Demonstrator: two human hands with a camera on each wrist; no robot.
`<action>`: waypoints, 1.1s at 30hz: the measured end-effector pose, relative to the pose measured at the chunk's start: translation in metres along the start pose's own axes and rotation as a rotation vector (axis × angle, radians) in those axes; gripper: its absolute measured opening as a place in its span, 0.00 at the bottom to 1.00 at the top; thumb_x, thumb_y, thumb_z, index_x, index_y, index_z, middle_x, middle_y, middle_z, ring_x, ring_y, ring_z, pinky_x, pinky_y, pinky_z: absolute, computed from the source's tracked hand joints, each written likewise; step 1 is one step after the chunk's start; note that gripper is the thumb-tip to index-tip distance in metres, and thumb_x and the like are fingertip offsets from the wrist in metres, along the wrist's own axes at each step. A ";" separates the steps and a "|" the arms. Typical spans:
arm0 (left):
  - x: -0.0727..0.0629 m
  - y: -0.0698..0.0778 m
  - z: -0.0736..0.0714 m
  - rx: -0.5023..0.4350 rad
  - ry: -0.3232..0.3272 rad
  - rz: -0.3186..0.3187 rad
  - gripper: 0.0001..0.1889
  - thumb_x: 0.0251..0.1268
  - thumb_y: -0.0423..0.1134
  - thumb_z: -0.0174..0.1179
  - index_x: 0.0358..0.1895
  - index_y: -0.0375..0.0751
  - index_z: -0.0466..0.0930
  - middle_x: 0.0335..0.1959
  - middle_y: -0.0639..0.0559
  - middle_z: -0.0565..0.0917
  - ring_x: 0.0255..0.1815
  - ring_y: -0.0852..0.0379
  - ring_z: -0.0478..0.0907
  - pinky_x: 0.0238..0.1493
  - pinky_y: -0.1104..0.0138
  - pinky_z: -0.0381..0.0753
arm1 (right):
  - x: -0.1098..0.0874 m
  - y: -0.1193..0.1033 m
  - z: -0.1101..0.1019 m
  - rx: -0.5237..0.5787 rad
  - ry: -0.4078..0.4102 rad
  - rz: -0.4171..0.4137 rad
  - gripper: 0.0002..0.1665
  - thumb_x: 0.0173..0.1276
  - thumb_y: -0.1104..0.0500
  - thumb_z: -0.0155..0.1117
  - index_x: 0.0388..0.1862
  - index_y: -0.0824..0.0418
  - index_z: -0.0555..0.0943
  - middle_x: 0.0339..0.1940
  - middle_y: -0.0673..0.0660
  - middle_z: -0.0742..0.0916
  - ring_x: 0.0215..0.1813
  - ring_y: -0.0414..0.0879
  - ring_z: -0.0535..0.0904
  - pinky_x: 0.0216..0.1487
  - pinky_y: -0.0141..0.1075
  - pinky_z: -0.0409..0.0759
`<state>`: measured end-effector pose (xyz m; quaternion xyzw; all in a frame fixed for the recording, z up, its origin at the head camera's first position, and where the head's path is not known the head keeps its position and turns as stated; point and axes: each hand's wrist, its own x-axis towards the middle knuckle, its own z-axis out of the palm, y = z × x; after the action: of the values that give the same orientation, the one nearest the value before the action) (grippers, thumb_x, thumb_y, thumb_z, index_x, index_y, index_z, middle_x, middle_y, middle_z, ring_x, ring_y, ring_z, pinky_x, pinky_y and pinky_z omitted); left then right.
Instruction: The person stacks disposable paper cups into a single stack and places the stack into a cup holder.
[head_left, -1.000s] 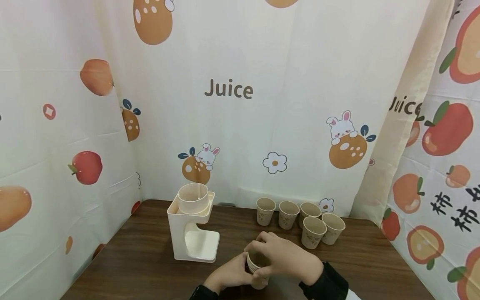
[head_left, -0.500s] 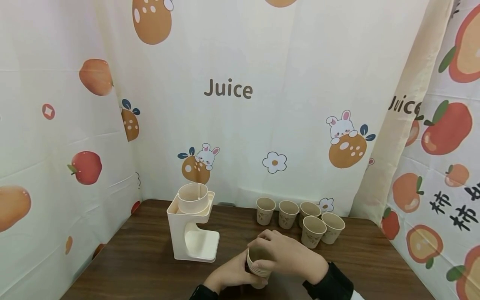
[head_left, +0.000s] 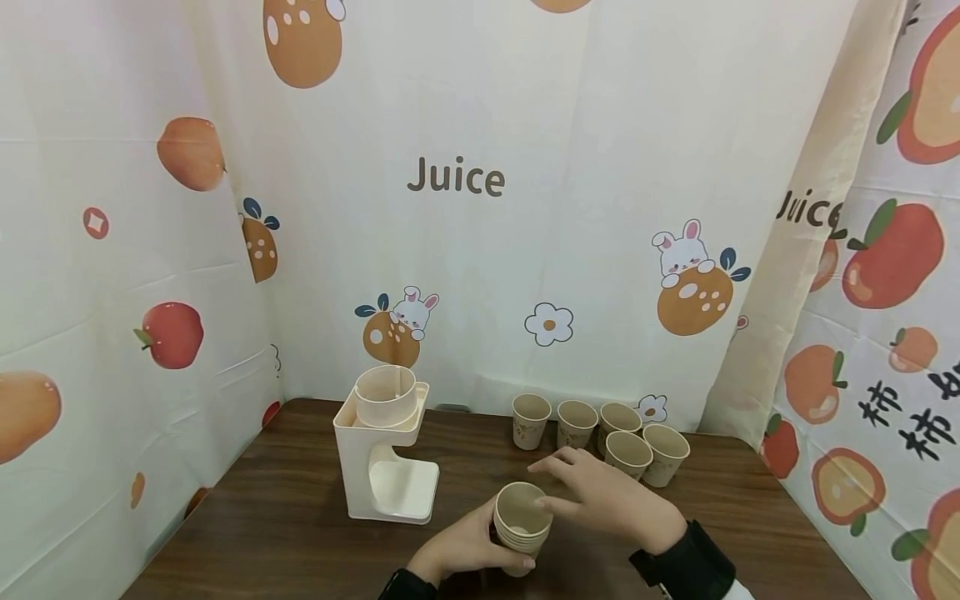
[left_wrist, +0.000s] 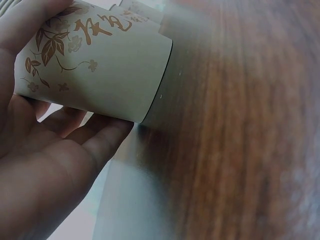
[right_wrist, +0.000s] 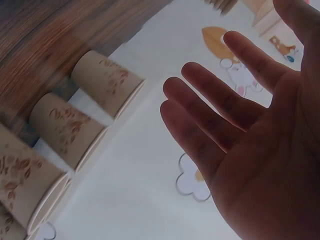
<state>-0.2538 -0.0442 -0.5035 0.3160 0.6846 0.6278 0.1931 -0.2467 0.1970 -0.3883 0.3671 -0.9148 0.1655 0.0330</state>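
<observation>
My left hand (head_left: 465,546) grips a nested stack of beige paper cups (head_left: 522,521) near the front of the table, mouths up. In the left wrist view, fingers and thumb wrap the lowest cup (left_wrist: 115,65), which has brown leaf and character prints, with its base close over the wood. To the right of the stack hovers my right hand (head_left: 611,500), fingers extended and thumb tip at the top cup's rim in the head view. The right wrist view shows the palm side of that hand (right_wrist: 250,130) with straight fingers and nothing held.
Several single paper cups (head_left: 531,421) stand upright at the back right, partly behind my right hand. A white plastic stand (head_left: 358,475) with a round open holder (head_left: 386,408) on top is left of centre. Fruit-printed cloth (head_left: 480,250) hangs behind the brown table (head_left: 285,492).
My right hand has come off the stack's rim and moved right, its fingers spreading and uncovering the cup mouth. The left hand keeps holding the stack in the same place.
</observation>
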 end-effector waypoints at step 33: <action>0.002 -0.003 0.001 0.014 0.017 0.039 0.39 0.56 0.35 0.75 0.70 0.54 0.65 0.59 0.55 0.79 0.62 0.54 0.74 0.65 0.62 0.64 | -0.020 0.094 -0.001 -0.190 0.242 0.279 0.20 0.70 0.52 0.68 0.55 0.62 0.81 0.51 0.65 0.82 0.57 0.66 0.75 0.54 0.59 0.74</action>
<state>-0.2556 -0.0422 -0.5066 0.3253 0.6844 0.6293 0.1725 -0.2965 0.2740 -0.4172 0.2093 -0.9576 0.1244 0.1538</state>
